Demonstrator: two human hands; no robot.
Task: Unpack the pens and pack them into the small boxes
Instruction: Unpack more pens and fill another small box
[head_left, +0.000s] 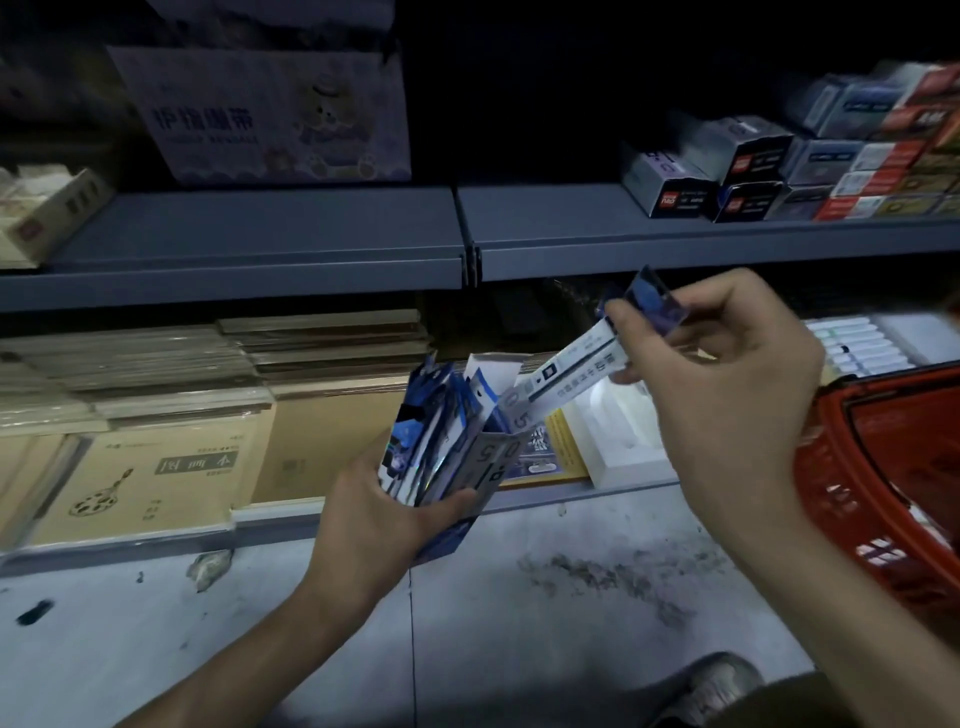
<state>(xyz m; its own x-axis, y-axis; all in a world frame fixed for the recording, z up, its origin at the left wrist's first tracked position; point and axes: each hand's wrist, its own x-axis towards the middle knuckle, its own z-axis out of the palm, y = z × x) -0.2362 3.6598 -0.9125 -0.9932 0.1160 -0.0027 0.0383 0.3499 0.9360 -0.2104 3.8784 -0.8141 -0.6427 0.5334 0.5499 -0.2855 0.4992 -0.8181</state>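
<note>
Gripping a "0.5" box (491, 460), left hand (374, 501); right hand (727, 374) pinches, seemingly, a pen pack (569, 376).

The left hand (374, 512) grips an open small box (491, 460) crammed with pen packs (428, 434), and at its two o'clock the right hand (727, 374) pinches a slanted pen pack (566, 376).

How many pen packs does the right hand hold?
1: the pen pack pinched in the right hand, above the small box in the left hand; more may be hidden.

grey shelf (311, 228): printed carton (270, 111), small boxes (779, 161); lower shelf: sketchbooks (156, 467).
</note>
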